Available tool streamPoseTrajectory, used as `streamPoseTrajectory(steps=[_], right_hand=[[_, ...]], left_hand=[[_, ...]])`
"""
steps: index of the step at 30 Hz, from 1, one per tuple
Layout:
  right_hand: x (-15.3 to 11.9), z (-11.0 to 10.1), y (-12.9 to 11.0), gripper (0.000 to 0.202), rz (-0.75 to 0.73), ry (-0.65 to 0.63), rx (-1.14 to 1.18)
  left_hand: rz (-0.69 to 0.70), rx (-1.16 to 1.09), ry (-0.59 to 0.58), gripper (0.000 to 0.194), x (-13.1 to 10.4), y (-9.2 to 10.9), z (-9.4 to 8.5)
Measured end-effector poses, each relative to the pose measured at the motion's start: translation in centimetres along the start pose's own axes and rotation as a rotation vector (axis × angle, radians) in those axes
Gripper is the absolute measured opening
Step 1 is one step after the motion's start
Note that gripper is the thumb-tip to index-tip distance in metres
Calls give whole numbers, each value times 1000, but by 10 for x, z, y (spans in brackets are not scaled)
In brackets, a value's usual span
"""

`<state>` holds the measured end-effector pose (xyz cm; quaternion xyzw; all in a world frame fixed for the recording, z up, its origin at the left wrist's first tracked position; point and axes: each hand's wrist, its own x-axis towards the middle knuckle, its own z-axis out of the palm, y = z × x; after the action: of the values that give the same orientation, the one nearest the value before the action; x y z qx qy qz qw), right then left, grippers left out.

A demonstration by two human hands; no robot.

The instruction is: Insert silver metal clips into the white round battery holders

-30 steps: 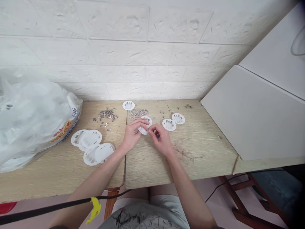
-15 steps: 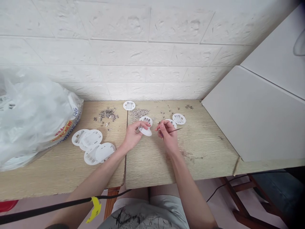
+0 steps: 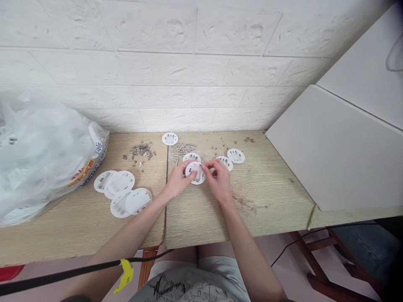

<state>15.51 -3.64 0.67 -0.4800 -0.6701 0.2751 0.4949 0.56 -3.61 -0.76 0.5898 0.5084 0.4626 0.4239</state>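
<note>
The white disc [image 3: 195, 172] was held just above the counter [image 3: 201, 218], near its middle, slotted face up; the left hand [image 3: 178, 181] had its grip clamped on the disc's left edge; the right hand [image 3: 219, 179] had its fingertips pinched together at the disc's right rim, whether on a small metal piece could not be told. Loose metal clips [image 3: 183, 148] lay just behind; a slip there could drop a piece among them. Further discs [image 3: 121, 193] lay to the left beside a plastic bag [image 3: 44, 151].
</note>
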Motion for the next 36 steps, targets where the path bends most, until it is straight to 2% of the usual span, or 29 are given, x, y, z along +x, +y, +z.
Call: streamPoseTrajectory(steps=[7, 12, 19, 27, 36], right_hand=[[0, 0, 5, 12, -42, -65, -92], [0, 1, 9, 12, -44, -85, -108], [1, 1, 11, 13, 93, -92, 45], [2, -2, 13, 11, -13, -175, -89], [2, -1, 15, 12, 20, -156, -84]], left_hand=[[-10, -34, 11, 31, 0, -1, 2], [9, -3, -28, 29, 0, -5, 1], [38, -7, -20, 24, 0, -1, 1], [-11, 43, -39, 23, -2, -2, 1], [-10, 4, -31, 24, -3, -6, 3]])
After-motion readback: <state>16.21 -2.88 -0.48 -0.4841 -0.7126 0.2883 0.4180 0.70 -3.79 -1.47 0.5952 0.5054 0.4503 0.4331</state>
